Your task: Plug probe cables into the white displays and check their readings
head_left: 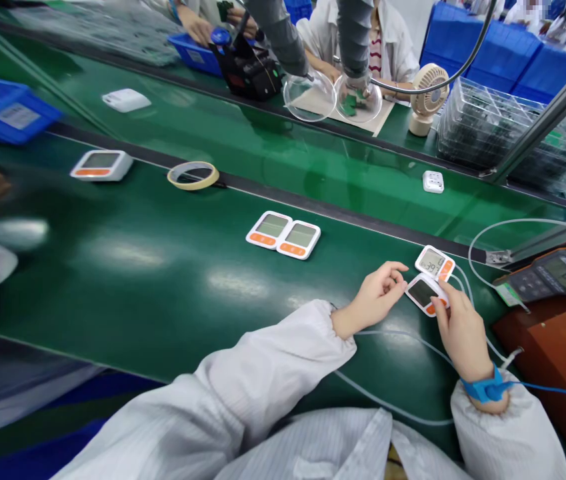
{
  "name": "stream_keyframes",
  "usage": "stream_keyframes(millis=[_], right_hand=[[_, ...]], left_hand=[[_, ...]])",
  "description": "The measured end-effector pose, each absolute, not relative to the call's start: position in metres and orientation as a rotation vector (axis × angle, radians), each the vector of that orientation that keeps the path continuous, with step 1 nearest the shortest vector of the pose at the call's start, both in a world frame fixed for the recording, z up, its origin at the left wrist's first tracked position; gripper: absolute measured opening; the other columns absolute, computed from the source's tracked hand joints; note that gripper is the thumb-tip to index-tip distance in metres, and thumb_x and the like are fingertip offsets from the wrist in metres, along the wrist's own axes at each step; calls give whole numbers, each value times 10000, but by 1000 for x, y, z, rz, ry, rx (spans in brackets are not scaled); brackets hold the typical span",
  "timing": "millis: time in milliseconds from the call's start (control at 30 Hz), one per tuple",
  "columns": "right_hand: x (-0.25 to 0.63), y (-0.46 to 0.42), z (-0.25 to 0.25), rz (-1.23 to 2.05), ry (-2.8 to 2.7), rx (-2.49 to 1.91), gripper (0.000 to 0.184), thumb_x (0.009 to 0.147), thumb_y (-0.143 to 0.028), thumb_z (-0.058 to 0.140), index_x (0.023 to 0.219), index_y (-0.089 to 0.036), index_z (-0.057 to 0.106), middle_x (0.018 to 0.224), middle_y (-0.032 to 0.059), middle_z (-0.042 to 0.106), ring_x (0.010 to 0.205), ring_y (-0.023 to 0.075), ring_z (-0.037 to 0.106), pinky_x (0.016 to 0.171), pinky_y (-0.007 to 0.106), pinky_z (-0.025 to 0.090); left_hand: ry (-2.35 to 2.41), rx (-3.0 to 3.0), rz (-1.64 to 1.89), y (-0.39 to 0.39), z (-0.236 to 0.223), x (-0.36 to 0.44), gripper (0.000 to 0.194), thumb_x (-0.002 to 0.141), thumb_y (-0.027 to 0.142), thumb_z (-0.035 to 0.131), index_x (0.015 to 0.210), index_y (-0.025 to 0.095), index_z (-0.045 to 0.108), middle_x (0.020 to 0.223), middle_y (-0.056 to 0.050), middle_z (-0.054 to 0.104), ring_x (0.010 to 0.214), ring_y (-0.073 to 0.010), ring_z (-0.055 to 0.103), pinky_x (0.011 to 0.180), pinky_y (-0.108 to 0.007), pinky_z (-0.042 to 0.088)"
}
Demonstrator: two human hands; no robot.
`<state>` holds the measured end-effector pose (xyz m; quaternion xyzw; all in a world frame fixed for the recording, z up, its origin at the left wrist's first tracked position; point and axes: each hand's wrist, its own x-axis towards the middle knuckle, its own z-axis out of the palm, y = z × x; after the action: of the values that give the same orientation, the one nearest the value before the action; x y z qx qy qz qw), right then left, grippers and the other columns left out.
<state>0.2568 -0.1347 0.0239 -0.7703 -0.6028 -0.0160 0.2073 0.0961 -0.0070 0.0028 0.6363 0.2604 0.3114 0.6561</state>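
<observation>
- The right hand (pixel 465 330) is closing thumb and forefinger on a white, rounded plastic device with a dark screen (pixel 421 292), seemingly pinching its orange-buttoned end; the other fingers are curling loosely.
- The left hand (pixel 377 297) is hovering at the device's nine o'clock, half open with fingers bent, seemingly holding nothing; whether a fingertip is touching the edge, I cannot tell.
- A matching white device showing digits (pixel 433 262) is lying against the dark-screened one at its twelve to one o'clock, on the glossy green counter (pixel 177 300).
- Thin pale cables (pixel 387 332) are trailing around both hands, and a blue wrist strap (pixel 485 388) is circling the right wrist.
- A grey handheld meter with orange trim (pixel 555 277) is resting at three o'clock from the devices; two white grey-screened devices (pixel 285 239) are sitting side by side between nine and ten o'clock.
- The step in hand is apparently handling the dark-screened device beside the lit one.
- The next move is probably calling for a steady, light pinch, keeping the cables slack.
</observation>
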Motion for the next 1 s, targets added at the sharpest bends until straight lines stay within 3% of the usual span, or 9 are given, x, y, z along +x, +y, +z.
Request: stream_keyframes(millis=[233,400,567,667,767,867,933,1000], right_hand=[[263,-133,20,-6,-1643,-2160,398,1029,-419,399,1269,-148,565,996,108,662,813,242,656,701,356,542],[254,-132,27,-89,-1582,-2045,401,1007,-365,454,1337,-146,515,1289,170,540,1027,270,634,781,377,573],[233,-137,40,-286,-1630,-2018,325,999,-262,460,1293,-155,547,1264,172,562,1105,297,599,874,420,553],[220,-140,39,-145,-1774,-1885,269,1005,-207,434,1220,-160,588,1186,148,615,1057,264,621,880,398,554],[209,-142,32,152,-2064,-1724,270,969,-235,555,1231,-185,604,1213,124,625,1072,255,612,898,402,558],[201,-142,25,262,-2334,-1614,439,896,-233,690,1319,-280,580,1404,93,532,1292,311,480,975,481,511],[198,-142,22,282,-2397,-1561,383,904,-200,680,1272,-286,618,1368,67,574,1323,294,457,985,472,499],[197,-140,19,322,-2376,-1523,234,927,-164,641,1150,-229,670,1216,60,663,1211,244,549,958,411,517]], left_hand=[[555,1590,664,-8,2,96,292,890,340,555,1098,137,574,845,-29,591,601,-76,525,560,-210,424],[600,1778,692,-2,12,89,263,886,320,554,1069,146,628,959,-71,646,719,-108,595,619,-221,493],[671,2101,787,18,30,56,245,924,326,522,1065,172,651,1033,-83,683,931,-176,650,862,-322,535],[871,2259,859,43,34,27,270,932,351,495,1079,179,644,1082,-87,685,1042,-213,635,974,-384,498],[1200,2382,912,69,28,2,351,930,377,465,1158,163,623,1234,-137,633,1228,-276,550,1083,-469,415],[1562,2457,820,82,14,-9,523,915,430,482,1318,103,547,1465,-235,441,1438,-416,283,1135,-630,256],[1667,2498,683,81,6,-7,628,915,466,483,1397,63,475,1521,-278,343,1457,-482,183,1111,-692,204],[1617,2563,590,74,1,1,651,920,478,477,1420,62,451,1520,-280,343,1445,-492,200,1107,-692,200]])
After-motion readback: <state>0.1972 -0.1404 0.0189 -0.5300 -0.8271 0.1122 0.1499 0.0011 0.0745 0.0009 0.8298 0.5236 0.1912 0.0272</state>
